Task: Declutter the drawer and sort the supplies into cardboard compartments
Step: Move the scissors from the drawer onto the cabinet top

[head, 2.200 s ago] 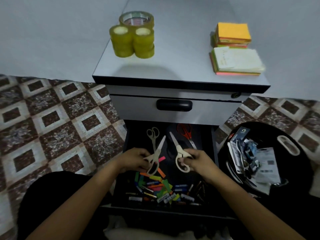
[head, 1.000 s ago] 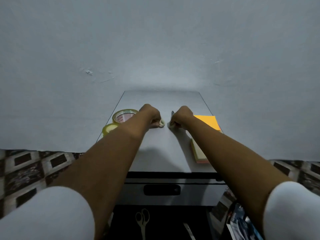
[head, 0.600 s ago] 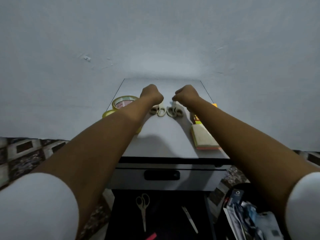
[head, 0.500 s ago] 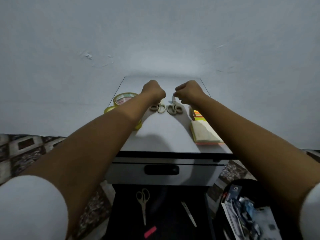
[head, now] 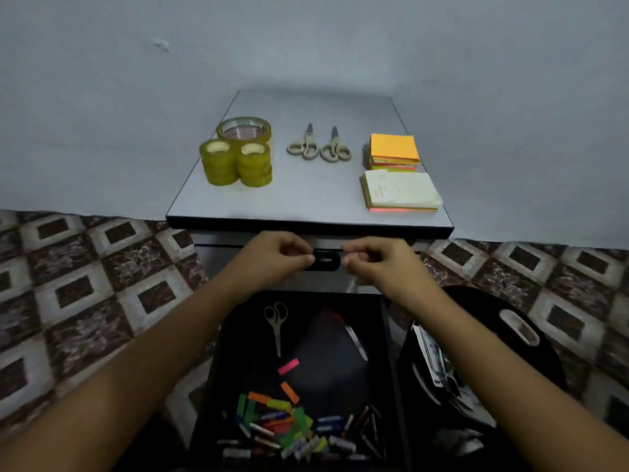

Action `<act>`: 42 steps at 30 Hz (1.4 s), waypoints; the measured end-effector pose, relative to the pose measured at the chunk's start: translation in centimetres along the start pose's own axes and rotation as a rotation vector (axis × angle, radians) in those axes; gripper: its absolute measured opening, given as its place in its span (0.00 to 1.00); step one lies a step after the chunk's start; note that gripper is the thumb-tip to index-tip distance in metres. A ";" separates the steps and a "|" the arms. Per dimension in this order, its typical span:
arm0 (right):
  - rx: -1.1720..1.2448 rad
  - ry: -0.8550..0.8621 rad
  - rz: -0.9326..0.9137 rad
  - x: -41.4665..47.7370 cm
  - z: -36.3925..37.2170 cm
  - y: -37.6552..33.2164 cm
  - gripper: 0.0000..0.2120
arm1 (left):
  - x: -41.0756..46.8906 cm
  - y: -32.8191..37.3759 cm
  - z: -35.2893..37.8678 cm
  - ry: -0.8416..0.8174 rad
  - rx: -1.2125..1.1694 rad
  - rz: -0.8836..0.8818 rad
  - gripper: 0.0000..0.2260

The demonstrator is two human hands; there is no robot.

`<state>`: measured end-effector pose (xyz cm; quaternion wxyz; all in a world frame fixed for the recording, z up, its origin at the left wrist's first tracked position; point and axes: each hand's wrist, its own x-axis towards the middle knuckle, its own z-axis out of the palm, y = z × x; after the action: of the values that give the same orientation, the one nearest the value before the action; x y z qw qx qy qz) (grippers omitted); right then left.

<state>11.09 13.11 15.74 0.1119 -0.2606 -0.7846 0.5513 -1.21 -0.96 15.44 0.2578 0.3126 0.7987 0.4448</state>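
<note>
Nearest you, the open black drawer [head: 323,379] held a heap of coloured tabs and pens [head: 282,424] at its near end, with a loose pink tab [head: 288,366] just beyond the heap. Farther in lay cream-handled scissors [head: 276,321] on the left, blades pointing toward you. A red-handled pair [head: 354,340] lay on the right, partly in shadow. Just right of the drawer stood a black bin [head: 486,308] with papers and packets inside.

Your forearms reached over the drawer, and both hands hung in front of the closed upper drawer. Your left hand [head: 275,260] had its fingers curled in, thumb tip against the forefinger, and nothing showed in them. Your right hand [head: 377,260] was curled the same way, also with nothing visible in it. Between the two hands showed the upper drawer's black handle [head: 325,261]; whether your fingertips touched it, I could not tell. Both pairs of scissors in the drawer lay nearer than your fingers and apart from them.

Beyond your hands was the grey cabinet top [head: 306,202]. On it, yellow tape rolls [head: 238,158] stood at the left. In the middle lay a left cream pair [head: 308,141] and a right cream pair [head: 335,143], side by side with tips pointing away. At the right sat a pale-topped stack of sticky notes [head: 400,190] and, farther back, an orange-topped stack [head: 394,148].
</note>
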 end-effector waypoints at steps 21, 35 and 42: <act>-0.657 -0.062 0.408 3.1 9.3 21.5 0.18 | 2.8 -20.9 10.4 0.031 0.212 -0.555 0.09; -0.947 0.023 0.504 4.8 10.2 23.5 0.22 | 4.4 -23.2 12.4 0.041 0.331 -0.660 0.11; -0.907 -0.032 0.479 3.8 10.3 24.4 0.17 | 4.3 -23.2 11.2 -0.051 0.279 -0.740 0.12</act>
<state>10.11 13.01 -10.99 -0.1541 -0.4469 -0.8647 0.1696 -2.63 -1.20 -10.63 0.3756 0.0468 0.9035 0.2011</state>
